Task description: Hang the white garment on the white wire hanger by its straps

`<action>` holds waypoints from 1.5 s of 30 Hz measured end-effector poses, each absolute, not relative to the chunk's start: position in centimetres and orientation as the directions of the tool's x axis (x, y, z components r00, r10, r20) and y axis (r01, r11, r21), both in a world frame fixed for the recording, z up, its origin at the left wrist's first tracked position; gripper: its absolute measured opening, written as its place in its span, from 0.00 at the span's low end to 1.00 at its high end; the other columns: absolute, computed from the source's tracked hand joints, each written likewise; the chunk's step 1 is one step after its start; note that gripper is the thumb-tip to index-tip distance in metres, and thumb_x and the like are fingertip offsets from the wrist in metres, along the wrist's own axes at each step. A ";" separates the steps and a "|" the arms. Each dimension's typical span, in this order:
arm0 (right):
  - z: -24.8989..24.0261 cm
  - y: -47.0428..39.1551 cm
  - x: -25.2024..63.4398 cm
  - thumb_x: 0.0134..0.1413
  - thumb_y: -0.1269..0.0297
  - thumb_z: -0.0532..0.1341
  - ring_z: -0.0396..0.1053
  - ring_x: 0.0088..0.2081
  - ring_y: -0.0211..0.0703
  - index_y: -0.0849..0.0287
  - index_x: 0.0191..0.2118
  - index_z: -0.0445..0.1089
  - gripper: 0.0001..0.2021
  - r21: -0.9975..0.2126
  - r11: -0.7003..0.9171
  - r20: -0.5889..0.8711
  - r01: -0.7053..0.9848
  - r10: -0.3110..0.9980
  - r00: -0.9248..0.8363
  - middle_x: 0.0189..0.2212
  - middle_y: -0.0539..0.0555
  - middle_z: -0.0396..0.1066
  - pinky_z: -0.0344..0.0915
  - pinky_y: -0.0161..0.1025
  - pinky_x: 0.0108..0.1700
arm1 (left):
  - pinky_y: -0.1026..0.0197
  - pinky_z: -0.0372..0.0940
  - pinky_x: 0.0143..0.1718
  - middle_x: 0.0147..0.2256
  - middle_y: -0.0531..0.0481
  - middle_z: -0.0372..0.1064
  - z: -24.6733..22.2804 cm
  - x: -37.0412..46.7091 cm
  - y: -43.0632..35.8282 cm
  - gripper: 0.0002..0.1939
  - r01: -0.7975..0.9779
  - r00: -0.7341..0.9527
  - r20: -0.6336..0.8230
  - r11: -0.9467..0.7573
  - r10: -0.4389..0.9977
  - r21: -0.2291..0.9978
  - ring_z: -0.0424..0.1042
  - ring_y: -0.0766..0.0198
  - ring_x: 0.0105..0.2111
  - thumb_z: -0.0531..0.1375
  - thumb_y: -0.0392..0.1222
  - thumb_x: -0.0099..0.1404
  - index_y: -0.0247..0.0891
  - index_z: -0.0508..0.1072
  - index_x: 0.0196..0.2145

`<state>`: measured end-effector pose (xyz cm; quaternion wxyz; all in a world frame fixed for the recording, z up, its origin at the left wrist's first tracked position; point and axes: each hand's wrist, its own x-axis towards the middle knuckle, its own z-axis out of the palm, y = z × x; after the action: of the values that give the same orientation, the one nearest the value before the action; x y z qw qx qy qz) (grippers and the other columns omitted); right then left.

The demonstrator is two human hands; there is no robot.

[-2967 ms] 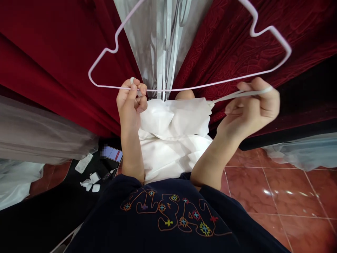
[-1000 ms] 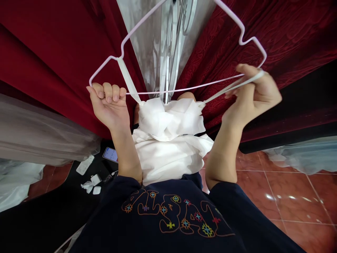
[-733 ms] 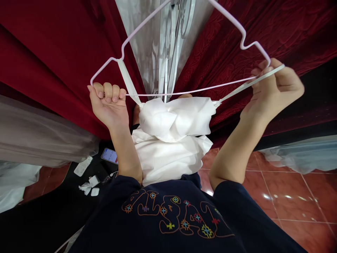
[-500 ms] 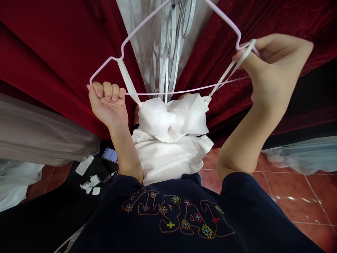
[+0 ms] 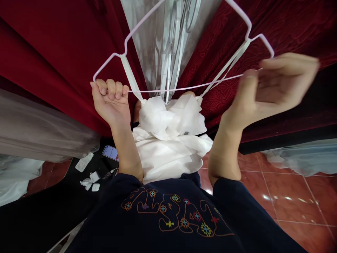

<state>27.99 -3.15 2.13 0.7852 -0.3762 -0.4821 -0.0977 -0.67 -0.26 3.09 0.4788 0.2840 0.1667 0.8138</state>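
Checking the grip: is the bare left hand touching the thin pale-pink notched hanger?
Touching: the head view shows the left hand curled around the hanger near its left corner.

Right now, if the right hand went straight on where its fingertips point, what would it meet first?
Probably the pink hanger; its lower bar runs up to the blurred right hand, though depth is unclear.

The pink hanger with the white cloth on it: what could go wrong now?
The white straps just sit in dips on the pink hanger, so one might slip off if it tips. The right hand looks open, so that side could swing loose. The white cloth is bunched and might crease.
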 end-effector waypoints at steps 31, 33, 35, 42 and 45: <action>-0.7 -2.9 24.6 0.71 0.50 0.65 0.75 0.41 0.40 0.47 0.53 0.77 0.12 -0.619 0.678 0.785 0.396 0.533 0.316 0.49 0.54 0.75 0.68 0.41 0.35 | 0.54 0.55 0.37 0.25 0.55 0.42 1.5 -1.4 -0.4 0.31 -0.567 -0.300 0.461 -0.545 0.835 0.618 0.53 0.64 0.26 0.53 0.61 0.88 0.41 0.51 0.30; -0.3 -3.2 24.1 0.72 0.46 0.64 0.72 0.37 0.39 0.47 0.51 0.80 0.14 -0.682 0.631 0.703 0.370 0.705 0.093 0.44 0.53 0.77 0.69 0.41 0.35 | 0.55 0.58 0.38 0.25 0.55 0.44 1.4 -1.5 -0.5 0.30 -0.555 -0.290 0.454 -0.534 0.843 0.637 0.56 0.63 0.26 0.54 0.59 0.88 0.41 0.53 0.30; -0.2 -3.3 23.6 0.71 0.43 0.64 0.70 0.35 0.39 0.48 0.46 0.83 0.16 -0.715 0.595 0.652 0.368 0.757 0.043 0.37 0.52 0.75 0.71 0.42 0.37 | 0.55 0.62 0.42 0.26 0.54 0.50 1.4 -1.2 -0.9 0.27 -0.541 -0.290 0.439 -0.524 0.850 0.658 0.62 0.63 0.29 0.56 0.57 0.87 0.42 0.57 0.32; -1.0 -3.3 22.5 0.69 0.41 0.66 0.67 0.33 0.38 0.48 0.42 0.84 0.17 -0.737 0.580 0.660 0.347 0.728 0.185 0.34 0.52 0.73 0.71 0.42 0.36 | 0.60 0.70 0.36 0.37 0.43 0.74 0.1 0.1 -1.8 0.39 -0.407 -0.284 0.248 -0.351 0.926 0.843 0.74 0.58 0.37 0.55 0.82 0.75 0.41 0.77 0.35; -1.3 -3.1 22.3 0.70 0.42 0.66 0.64 0.32 0.37 0.48 0.42 0.84 0.17 -0.734 0.583 0.665 0.348 0.721 0.195 0.34 0.51 0.71 0.70 0.41 0.36 | 0.62 0.58 0.23 0.33 0.42 0.73 0.2 -0.5 -2.7 0.32 -0.167 -0.138 0.228 -0.249 0.964 0.954 0.65 0.63 0.26 0.63 0.73 0.75 0.38 0.81 0.33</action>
<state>22.29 -3.13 -1.26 0.6404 -0.4329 -0.6176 0.1455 -0.49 -2.70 0.22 0.4496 0.4784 0.4162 0.6290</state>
